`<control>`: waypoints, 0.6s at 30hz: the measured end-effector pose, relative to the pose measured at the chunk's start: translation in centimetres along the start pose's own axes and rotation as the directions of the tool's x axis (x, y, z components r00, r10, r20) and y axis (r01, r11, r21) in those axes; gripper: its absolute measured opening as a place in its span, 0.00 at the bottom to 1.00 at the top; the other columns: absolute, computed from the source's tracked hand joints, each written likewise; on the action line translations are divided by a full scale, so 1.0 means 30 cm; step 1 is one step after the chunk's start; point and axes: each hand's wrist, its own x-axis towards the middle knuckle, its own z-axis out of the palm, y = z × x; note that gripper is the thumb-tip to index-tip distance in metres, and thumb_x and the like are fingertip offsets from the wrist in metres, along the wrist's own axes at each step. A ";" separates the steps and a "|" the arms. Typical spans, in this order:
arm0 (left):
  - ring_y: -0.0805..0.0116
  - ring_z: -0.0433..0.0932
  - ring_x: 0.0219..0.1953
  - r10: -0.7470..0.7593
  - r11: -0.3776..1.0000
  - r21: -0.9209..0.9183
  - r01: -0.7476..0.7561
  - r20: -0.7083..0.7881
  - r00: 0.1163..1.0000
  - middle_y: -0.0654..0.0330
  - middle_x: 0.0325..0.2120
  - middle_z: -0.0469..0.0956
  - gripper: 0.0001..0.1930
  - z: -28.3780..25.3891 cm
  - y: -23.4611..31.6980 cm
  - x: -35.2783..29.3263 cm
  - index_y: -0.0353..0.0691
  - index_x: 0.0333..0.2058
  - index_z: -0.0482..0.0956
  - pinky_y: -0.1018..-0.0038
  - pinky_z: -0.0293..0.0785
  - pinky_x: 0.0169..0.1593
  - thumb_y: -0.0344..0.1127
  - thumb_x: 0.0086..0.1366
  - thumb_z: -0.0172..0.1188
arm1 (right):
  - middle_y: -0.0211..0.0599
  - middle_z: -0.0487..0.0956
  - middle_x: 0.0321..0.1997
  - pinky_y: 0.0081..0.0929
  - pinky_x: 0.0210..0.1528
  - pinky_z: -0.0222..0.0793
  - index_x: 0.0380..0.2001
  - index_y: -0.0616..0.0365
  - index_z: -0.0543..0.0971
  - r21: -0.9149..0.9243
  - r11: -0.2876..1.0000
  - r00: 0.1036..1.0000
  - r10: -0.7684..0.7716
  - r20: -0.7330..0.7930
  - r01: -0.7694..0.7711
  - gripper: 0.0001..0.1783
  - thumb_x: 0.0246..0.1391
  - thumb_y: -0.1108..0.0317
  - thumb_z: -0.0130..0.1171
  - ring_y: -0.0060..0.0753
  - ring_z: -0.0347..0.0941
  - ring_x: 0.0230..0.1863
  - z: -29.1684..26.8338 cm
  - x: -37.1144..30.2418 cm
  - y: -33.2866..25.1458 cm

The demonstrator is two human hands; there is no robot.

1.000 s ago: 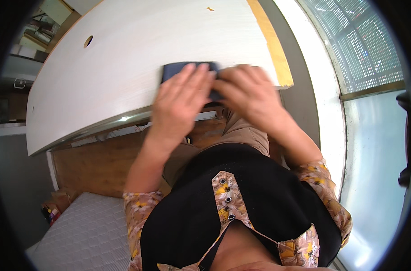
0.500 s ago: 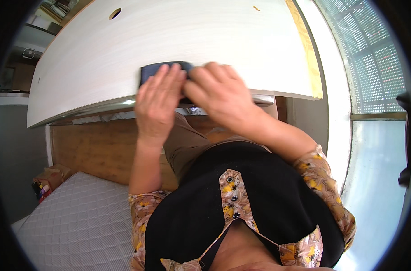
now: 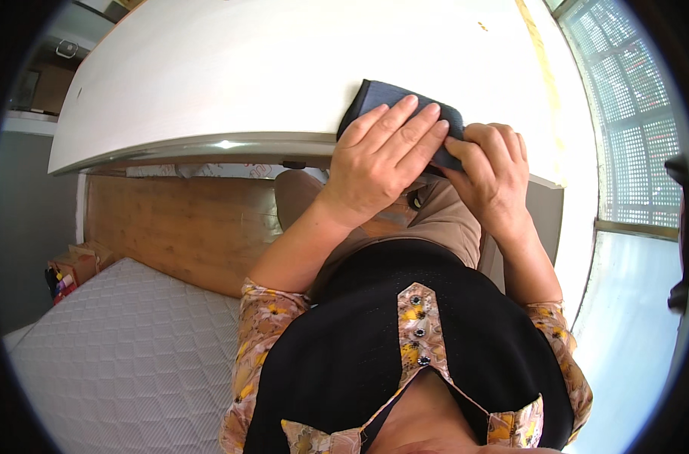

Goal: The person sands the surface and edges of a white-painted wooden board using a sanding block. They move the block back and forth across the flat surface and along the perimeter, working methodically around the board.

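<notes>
One folded navy cloth (image 3: 382,94), upper centre: the left hand (image 3: 382,160), fingers flat, slightly parted, should press evenly; the right hand (image 3: 496,172), fingers pinching its end, should hold it taut.

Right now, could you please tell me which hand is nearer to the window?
Right. The right hand holds the right end of the dark cloth, left of the window; the left hand lies flat on the cloth, farther left.

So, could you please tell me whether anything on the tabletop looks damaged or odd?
A yellowish strip along the right edge of the white tabletop and small orange marks toward the far side break its plain white surface; whether they are damage is unclear.
</notes>
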 end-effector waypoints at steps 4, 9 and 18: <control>0.66 0.80 0.61 -0.014 0.999 0.030 0.013 0.019 1.000 0.67 0.58 0.83 0.16 -0.023 -0.047 -0.035 0.48 0.53 0.87 0.65 0.75 0.59 0.35 0.69 0.61 | 0.31 0.75 0.40 0.34 0.41 0.65 0.36 0.50 0.79 0.059 0.998 0.998 0.010 0.062 -0.014 0.19 0.36 0.66 0.70 0.36 0.73 0.40 0.048 0.024 -0.019; 0.67 0.79 0.62 -0.061 0.975 0.216 0.059 0.002 0.998 0.69 0.60 0.81 0.18 -0.116 -0.201 -0.138 0.50 0.56 0.84 0.66 0.72 0.62 0.33 0.68 0.64 | 0.30 0.74 0.39 0.32 0.41 0.65 0.38 0.51 0.78 0.114 0.982 0.988 -0.147 -0.048 0.151 0.13 0.48 0.63 0.61 0.32 0.71 0.41 0.189 0.166 -0.138; 0.70 0.81 0.59 -0.110 0.949 0.289 0.123 -0.059 0.992 0.70 0.52 0.86 0.12 -0.180 -0.306 -0.193 0.49 0.49 0.88 0.68 0.72 0.61 0.32 0.68 0.64 | 0.26 0.75 0.38 0.28 0.40 0.64 0.37 0.51 0.81 0.091 0.984 0.986 -0.144 -0.081 0.151 0.12 0.48 0.63 0.61 0.29 0.70 0.41 0.270 0.225 -0.225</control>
